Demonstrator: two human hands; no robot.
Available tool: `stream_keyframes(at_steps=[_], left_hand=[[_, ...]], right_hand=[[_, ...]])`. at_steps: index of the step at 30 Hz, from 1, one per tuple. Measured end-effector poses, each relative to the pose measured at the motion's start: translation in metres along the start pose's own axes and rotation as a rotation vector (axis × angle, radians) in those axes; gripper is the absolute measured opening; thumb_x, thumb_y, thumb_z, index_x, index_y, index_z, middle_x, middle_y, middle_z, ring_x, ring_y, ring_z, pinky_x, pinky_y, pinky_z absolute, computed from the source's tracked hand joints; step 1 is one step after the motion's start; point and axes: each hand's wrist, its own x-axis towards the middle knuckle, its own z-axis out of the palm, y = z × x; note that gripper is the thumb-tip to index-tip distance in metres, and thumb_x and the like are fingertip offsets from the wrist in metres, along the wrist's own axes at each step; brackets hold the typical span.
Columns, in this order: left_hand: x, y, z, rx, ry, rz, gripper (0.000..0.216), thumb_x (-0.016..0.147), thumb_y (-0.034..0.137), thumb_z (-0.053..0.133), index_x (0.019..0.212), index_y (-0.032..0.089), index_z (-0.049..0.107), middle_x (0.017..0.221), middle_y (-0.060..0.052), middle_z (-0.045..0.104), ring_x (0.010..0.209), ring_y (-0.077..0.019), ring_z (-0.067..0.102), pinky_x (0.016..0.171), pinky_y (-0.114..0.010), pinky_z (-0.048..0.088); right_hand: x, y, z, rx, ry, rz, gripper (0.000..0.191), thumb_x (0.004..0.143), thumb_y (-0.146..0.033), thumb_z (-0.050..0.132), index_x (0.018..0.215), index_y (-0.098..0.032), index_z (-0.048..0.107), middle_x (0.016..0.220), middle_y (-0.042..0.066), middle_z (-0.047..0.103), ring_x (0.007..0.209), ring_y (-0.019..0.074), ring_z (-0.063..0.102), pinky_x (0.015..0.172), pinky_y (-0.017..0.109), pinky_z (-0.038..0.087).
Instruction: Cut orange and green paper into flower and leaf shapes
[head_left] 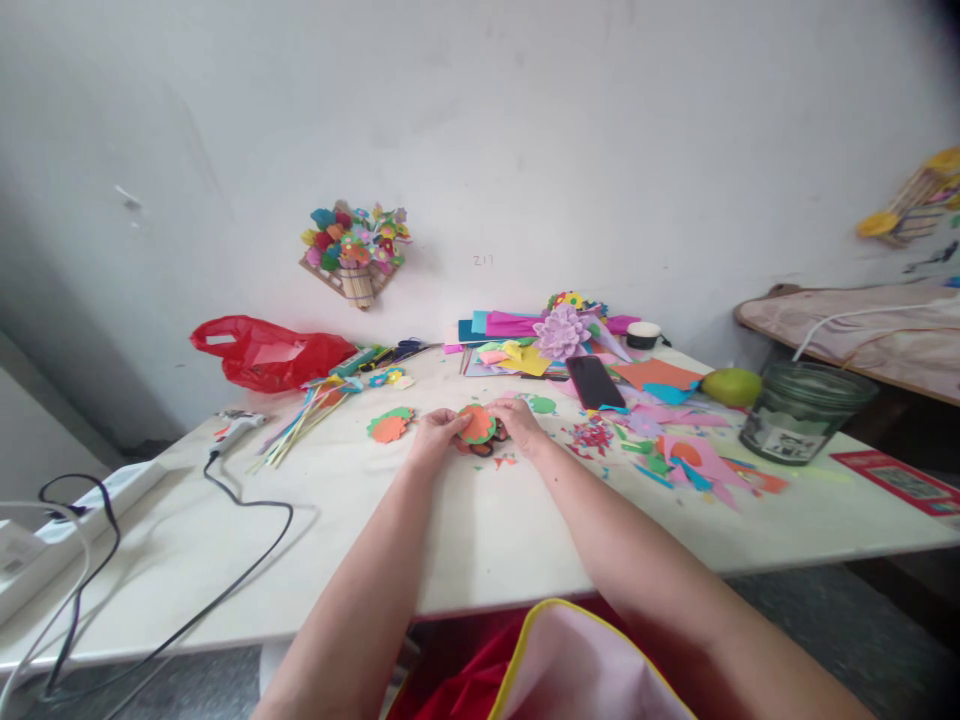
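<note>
Over the middle of the white worktop (pixel 480 545), between front and back edges, the left hand's (pixel 437 433) fingers pinch a scalloped orange-and-green flat flower cutout (pixel 477 424), while the right hand's (pixel 517 420) fingers bend at its right rim, their grip unclear.

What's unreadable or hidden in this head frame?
All head view:
Dark-and-orange thing: partly covered by the held cutout and right hand; full shape unclear.
Held cutout's underside: faces away.
Red bag: anything inside is hidden by its plastic.
Jar: label print too small and blurred.
Right wall hanging: cut off by right edge.
</note>
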Motion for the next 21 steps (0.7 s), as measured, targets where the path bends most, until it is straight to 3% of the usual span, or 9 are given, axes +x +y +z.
stream_keyframes(at_steps=[10,21], left_hand=[[0.0020,-0.0009,-0.0006,-0.019,0.024,-0.004,0.054,0.046,0.052,0.097,0.058,0.019,0.056,0.052,0.002,0.060,0.046,-0.0121,0.058,0.045,-0.023,0.044],[0.0004,0.0024,0.0003,0.020,0.052,0.016,0.045,0.052,0.045,0.096,0.058,0.018,0.060,0.054,0.000,0.064,0.049,-0.0129,0.060,0.049,-0.023,0.046]], right_hand=[[-0.0043,-0.0063,-0.0026,-0.024,-0.034,0.018,0.013,0.061,-0.030,0.065,0.063,-0.018,0.068,0.054,-0.002,0.055,0.051,0.0121,0.044,0.046,0.024,0.034],[-0.0060,-0.0080,-0.0015,-0.066,-0.064,0.002,0.018,0.065,-0.031,0.068,0.055,-0.020,0.057,0.048,-0.005,0.049,0.046,0.0097,0.040,0.045,0.023,0.032]])
